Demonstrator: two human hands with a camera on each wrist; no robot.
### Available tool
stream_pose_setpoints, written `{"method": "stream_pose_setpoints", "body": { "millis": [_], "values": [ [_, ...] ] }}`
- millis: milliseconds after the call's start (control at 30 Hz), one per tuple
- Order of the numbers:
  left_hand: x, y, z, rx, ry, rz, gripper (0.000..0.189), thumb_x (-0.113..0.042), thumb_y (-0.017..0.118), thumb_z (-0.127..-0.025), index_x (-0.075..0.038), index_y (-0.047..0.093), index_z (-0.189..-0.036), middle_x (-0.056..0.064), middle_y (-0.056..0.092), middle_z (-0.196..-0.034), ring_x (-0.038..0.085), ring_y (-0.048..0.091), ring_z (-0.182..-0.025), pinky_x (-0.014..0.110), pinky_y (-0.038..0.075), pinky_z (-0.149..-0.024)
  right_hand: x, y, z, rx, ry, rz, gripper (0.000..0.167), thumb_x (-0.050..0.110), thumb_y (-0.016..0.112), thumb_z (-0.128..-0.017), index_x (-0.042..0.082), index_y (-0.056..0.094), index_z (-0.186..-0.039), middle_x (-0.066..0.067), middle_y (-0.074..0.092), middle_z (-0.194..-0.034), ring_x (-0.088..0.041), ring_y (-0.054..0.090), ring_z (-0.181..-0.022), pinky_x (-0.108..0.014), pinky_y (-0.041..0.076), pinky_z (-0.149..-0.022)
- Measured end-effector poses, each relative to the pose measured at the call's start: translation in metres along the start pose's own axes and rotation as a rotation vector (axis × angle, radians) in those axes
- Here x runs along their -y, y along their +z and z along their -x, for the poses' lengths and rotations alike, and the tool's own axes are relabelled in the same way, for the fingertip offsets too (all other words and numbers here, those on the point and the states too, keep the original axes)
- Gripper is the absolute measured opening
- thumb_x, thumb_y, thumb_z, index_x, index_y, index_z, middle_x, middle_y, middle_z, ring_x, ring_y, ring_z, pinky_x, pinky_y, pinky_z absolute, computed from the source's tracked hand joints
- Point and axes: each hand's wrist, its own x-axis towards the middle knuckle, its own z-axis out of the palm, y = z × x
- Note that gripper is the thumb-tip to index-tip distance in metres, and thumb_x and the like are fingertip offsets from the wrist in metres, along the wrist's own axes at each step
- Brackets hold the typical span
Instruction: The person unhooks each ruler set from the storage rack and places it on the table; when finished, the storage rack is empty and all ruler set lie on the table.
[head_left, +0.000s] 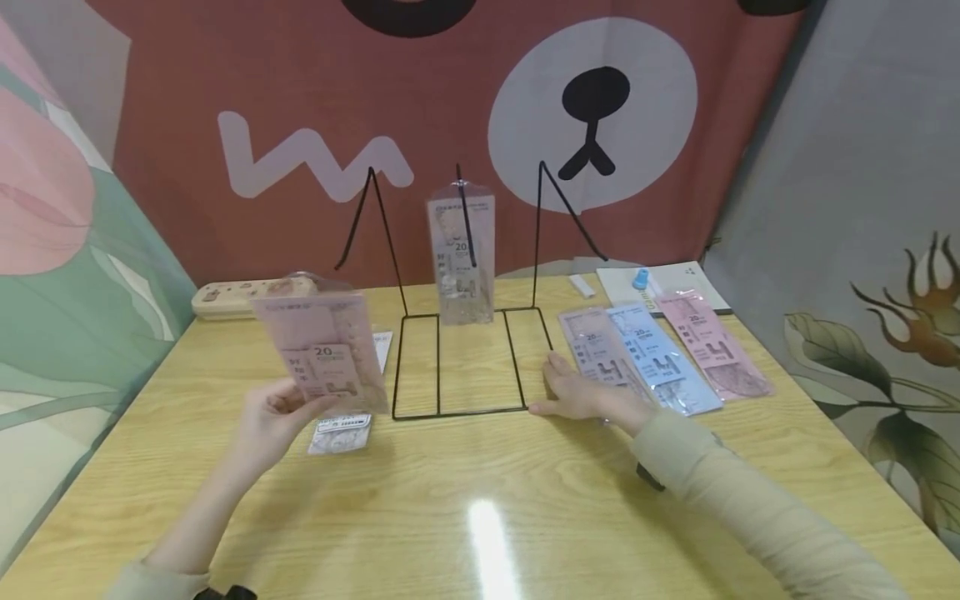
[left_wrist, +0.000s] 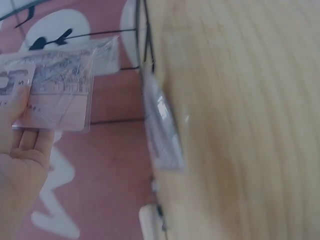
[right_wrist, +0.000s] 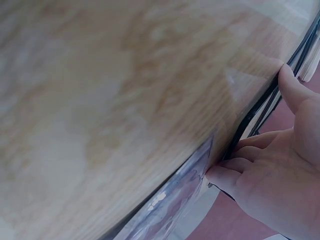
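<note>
My left hand (head_left: 273, 425) holds a clear plastic packet (head_left: 322, 354) with a pink printed card, raised at the left of a black wire display rack (head_left: 480, 412). Thumb and fingers pinch the packet's lower part. At the rack's front right corner, my right hand (head_left: 577, 392) rests with its thumb on the front wire and its fingertips against the side wire; the right wrist view shows this touch closely. A similar packet (head_left: 465, 258) hangs upright on the rack's middle hook. Beneath the left hand, another packet (head_left: 341, 437) lies on the table, partly covered.
Right of the rack lie a pale pink packet (head_left: 600, 342), a blue packet (head_left: 660, 358) and a pink packet (head_left: 712, 342). Behind them are a booklet (head_left: 697, 287) and a small blue object (head_left: 641, 278). A power strip (head_left: 225, 298) stands at back left, before the curtain (head_left: 300, 83).
</note>
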Motion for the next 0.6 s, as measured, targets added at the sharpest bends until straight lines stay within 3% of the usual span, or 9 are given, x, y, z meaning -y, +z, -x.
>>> {"method": "stream_pose_setpoints", "body": {
  "millis": [100, 200, 300, 367, 433, 500, 600],
  "values": [
    [-0.01, -0.015, 0.009, -0.054, -0.018, 0.06, 0.041, 0.023, 0.061, -0.075, -0.009, 0.071, -0.099, -0.015, 0.073, -0.09, 0.0, 0.07, -0.075, 0.014, 0.055, -0.065, -0.001, -0.001, 0.001, -0.002, -0.004, 0.01, 0.087, 0.044, 0.049, -0.095, -0.013, 0.007, -0.145, -0.029, -0.007, -0.154, -0.041, -0.002, -0.144, -0.051, 0.007, -0.118],
    [-0.016, -0.038, 0.016, -0.143, -0.102, 0.027, 0.039, 0.019, 0.063, -0.077, -0.011, 0.071, -0.101, -0.014, 0.074, -0.086, 0.0, 0.069, -0.072, 0.013, 0.054, -0.065, 0.0, -0.001, 0.0, -0.001, -0.008, 0.015, 0.087, 0.044, 0.049, -0.095, -0.013, 0.006, -0.145, -0.029, -0.008, -0.154, -0.041, -0.003, -0.144, -0.051, 0.007, -0.118],
    [-0.017, -0.061, 0.021, -0.246, -0.205, -0.1, 0.03, 0.009, 0.066, -0.081, -0.016, 0.072, -0.096, -0.018, 0.072, -0.076, -0.008, 0.054, -0.048, 0.008, 0.04, -0.043, 0.0, -0.001, -0.001, 0.006, -0.006, 0.01, 0.088, 0.045, 0.049, -0.095, -0.012, 0.005, -0.146, -0.028, -0.009, -0.154, -0.04, -0.004, -0.144, -0.05, 0.006, -0.118],
    [-0.014, -0.075, 0.023, -0.279, -0.278, -0.192, 0.025, 0.0, 0.067, -0.084, -0.023, 0.072, -0.094, -0.022, 0.071, -0.073, -0.007, 0.046, -0.042, 0.014, 0.031, -0.036, 0.0, -0.001, -0.001, 0.01, -0.004, 0.007, 0.087, 0.045, 0.049, -0.095, -0.011, 0.005, -0.146, -0.027, -0.009, -0.154, -0.039, -0.004, -0.144, -0.049, 0.006, -0.118],
    [-0.008, -0.088, 0.023, -0.253, -0.364, -0.246, 0.02, -0.008, 0.065, -0.088, -0.027, 0.07, -0.094, -0.026, 0.069, -0.071, -0.008, 0.045, -0.042, 0.016, 0.03, -0.035, 0.0, -0.001, -0.001, 0.011, -0.003, 0.006, 0.087, 0.045, 0.049, -0.095, -0.012, 0.005, -0.146, -0.028, -0.008, -0.154, -0.04, -0.004, -0.144, -0.05, 0.006, -0.118],
    [0.0, -0.098, 0.022, -0.173, -0.464, -0.272, 0.013, -0.018, 0.063, -0.091, -0.02, 0.068, -0.103, -0.028, 0.068, -0.075, -0.008, 0.059, -0.056, 0.012, 0.041, -0.046, 0.001, -0.001, 0.0, 0.006, -0.006, 0.011, 0.087, 0.044, 0.049, -0.095, -0.013, 0.006, -0.145, -0.029, -0.008, -0.154, -0.041, -0.004, -0.144, -0.05, 0.006, -0.118],
    [0.014, -0.105, 0.018, -0.015, -0.626, -0.312, 0.041, -0.033, 0.059, -0.093, -0.001, 0.06, -0.118, -0.024, 0.069, -0.077, 0.002, 0.068, -0.068, 0.019, 0.054, -0.06, 0.001, -0.001, 0.0, -0.003, -0.01, 0.018, 0.087, 0.044, 0.049, -0.095, -0.014, 0.007, -0.145, -0.03, -0.007, -0.153, -0.042, -0.003, -0.144, -0.051, 0.007, -0.117]
  ]
}}
